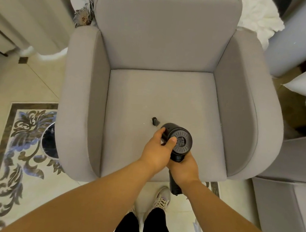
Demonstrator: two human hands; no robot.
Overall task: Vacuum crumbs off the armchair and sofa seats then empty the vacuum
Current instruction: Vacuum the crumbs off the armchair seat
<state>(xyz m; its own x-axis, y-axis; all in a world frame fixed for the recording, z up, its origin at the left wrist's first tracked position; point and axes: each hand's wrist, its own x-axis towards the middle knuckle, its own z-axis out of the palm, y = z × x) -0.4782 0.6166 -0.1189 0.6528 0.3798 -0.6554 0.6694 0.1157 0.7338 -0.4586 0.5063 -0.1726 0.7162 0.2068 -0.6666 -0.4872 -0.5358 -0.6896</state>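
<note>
Over a grey armchair (162, 47), seen from the head camera, a person stood with a black handheld vacuum (179, 140) held above the front of the seat (161, 98). The right hand (185, 167) had its grip wrapped round the handle, which ran down past the seat's front edge, so that hand appeared to bear the weight and steer. The left hand (159, 150) steadied the round motor body, fingers curled over its far side and thumb pressed on the vented rear cap, likely to aim the nozzle (155, 121) downward. That short dark tip showed just beyond the body, at or very near the fabric; contact could not be told. A few pale specks, probably crumbs, lay on the cushion just left of the tip and farther back, which would explain working the front-centre patch.

The armchair was upholstered in matte, fine-woven grey cloth, with rounded padded arms and a flat square cushion. The vacuum looked like hard, slightly glossy plastic, its end cap ribbed with radial slots around a small central grille. Polished pale floor (38, 90) tiles with a dark floral inlay lay beneath, and a second grey seat, perhaps the sofa (297, 158), stood to the right. Judged from the specks, the armchair pass was not finished.
</note>
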